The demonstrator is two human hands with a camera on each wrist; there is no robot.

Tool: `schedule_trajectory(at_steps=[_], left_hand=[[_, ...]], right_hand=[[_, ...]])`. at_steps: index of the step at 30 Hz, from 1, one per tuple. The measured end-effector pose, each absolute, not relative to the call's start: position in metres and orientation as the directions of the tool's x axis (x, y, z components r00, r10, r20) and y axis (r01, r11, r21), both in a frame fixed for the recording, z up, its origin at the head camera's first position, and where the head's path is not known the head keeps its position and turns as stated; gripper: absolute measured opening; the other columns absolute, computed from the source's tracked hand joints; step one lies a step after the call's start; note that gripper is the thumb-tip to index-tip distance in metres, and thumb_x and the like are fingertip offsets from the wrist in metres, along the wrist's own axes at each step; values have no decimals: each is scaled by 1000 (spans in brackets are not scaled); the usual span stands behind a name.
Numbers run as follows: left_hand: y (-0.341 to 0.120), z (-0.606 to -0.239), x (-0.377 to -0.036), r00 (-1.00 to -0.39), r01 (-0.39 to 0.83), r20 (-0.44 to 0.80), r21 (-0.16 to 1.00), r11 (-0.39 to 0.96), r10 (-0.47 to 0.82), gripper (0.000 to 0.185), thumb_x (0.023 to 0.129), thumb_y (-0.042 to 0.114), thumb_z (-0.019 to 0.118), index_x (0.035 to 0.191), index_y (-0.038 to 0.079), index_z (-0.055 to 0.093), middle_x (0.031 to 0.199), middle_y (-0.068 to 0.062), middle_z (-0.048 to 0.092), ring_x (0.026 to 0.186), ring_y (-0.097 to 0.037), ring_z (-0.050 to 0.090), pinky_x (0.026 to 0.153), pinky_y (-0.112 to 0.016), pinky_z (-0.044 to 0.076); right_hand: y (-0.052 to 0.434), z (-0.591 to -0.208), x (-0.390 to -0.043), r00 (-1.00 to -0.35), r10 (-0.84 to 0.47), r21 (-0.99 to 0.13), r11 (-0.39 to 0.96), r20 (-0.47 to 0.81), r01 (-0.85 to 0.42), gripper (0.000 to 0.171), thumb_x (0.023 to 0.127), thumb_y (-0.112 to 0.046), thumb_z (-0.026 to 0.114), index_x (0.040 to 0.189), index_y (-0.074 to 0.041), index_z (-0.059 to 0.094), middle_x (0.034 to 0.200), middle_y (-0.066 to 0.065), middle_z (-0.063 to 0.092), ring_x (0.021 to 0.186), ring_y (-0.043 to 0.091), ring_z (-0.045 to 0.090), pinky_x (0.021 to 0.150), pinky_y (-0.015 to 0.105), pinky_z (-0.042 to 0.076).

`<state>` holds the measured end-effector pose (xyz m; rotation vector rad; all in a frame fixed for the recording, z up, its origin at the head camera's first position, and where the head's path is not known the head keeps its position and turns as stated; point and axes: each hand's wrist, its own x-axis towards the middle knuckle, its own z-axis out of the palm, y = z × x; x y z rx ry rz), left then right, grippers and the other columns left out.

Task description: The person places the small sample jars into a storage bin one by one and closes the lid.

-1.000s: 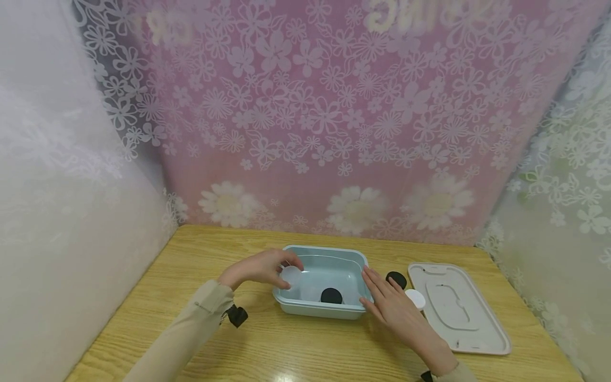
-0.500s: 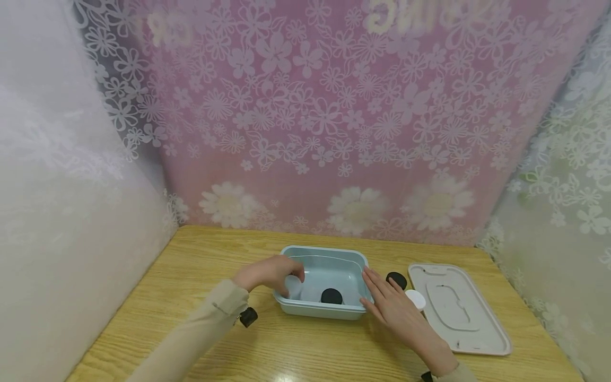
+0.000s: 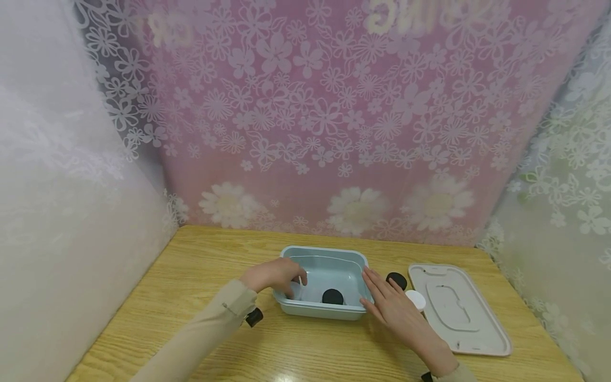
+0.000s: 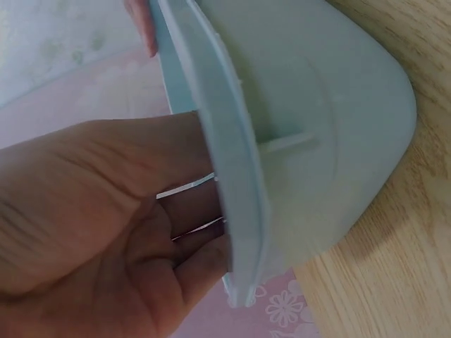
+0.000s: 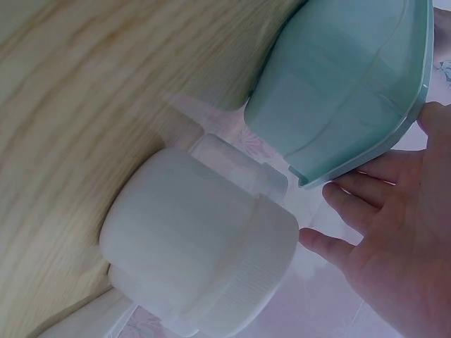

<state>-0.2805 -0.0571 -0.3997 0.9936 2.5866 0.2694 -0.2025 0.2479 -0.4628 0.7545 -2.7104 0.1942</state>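
Observation:
A light blue plastic bin (image 3: pixel 324 311) stands on the table in the head view. My left hand (image 3: pixel 274 277) reaches over its left rim, fingers and thumb around a white-lidded jar (image 3: pixel 295 290) low in the left end. The left wrist view has the left hand's fingers going behind the bin wall (image 4: pixel 324 127), which hides their tips and the jar. Near the bin's front wall sits a black-lidded jar (image 3: pixel 332 297). My right hand (image 3: pixel 391 307) rests with extended fingers on the right rim; its thumb and fingers touch the rim (image 5: pixel 405 127) in the right wrist view.
Just right of the bin, partly behind the right hand, are another black-lidded jar (image 3: pixel 396 280) and a white jar (image 5: pixel 204 232) with a ribbed cap. A pale flat lid (image 3: pixel 465 318) lies farther right on the wooden table (image 3: pixel 215 249). Patterned curtains (image 3: pixel 305 132) surround the table.
My left hand has moved right and down into the bin, lowering the white-lidded jar into the left end. My right hand has stayed on the right rim.

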Motion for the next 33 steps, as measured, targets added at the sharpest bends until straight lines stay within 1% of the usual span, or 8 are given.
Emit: schedule_trajectory(at_steps=[4,7,10,14,18,23,28,33], left_hand=[[-55,-400,-281,-692,586,-289,312,748,662,45,88,13,81,131,16,66,112,-3,73,105,-17,67,87,-30,56],[-55,-401,-282,-693,565,-292,348,748,660,47,91,13,77,136,15,63,116,-4,72,108,-18,67,88,-31,56],[-56,-404,-285,-689,567,-270,377,732,673,40,94,14,73,134,13,65,119,-6,71,109,-19,67,88,-30,56],[-58,-408,-288,-679,596,-226,386,704,699,28,98,15,68,126,11,69,115,-4,72,105,-17,68,86,-28,57],[-57,-408,-288,-678,612,-203,377,695,707,22,100,14,65,121,11,71,106,-1,73,93,-12,67,79,-27,56],[-56,-409,-288,-676,610,-192,394,687,711,22,102,12,62,121,9,71,106,-2,73,81,-7,62,73,-25,52],[-58,-412,-290,-673,612,-143,443,655,726,23,105,9,55,122,7,71,111,-6,73,87,-12,66,74,-26,53],[-62,-419,-297,-688,638,-14,463,615,725,23,106,12,54,122,6,70,112,-7,73,97,-16,69,79,-28,57]], right_hand=[[248,-462,-202,-806,-481,-40,851,344,-524,64,102,-34,61,152,2,43,157,15,43,144,31,42,113,59,38],[247,-462,-202,-804,-484,-43,848,345,-529,64,103,-34,60,152,2,43,157,16,43,144,31,43,113,59,38],[247,-461,-202,-804,-485,-52,845,343,-532,64,103,-34,59,152,2,42,157,16,42,144,31,42,113,60,38],[247,-461,-201,-802,-486,-47,845,348,-532,64,103,-34,60,152,2,42,157,16,43,144,31,42,113,60,38],[247,-461,-201,-799,-486,-38,846,354,-532,64,102,-33,61,152,2,43,156,16,43,143,32,43,112,60,39],[246,-461,-200,-804,-484,-46,847,345,-529,64,103,-33,60,152,2,42,157,16,43,144,32,42,113,59,38],[246,-461,-200,-803,-482,-46,847,350,-529,64,102,-33,61,152,2,43,157,16,43,143,31,43,113,59,38],[247,-461,-201,-806,-477,-51,849,350,-525,64,102,-33,61,152,2,42,157,16,43,144,31,43,113,60,38]])
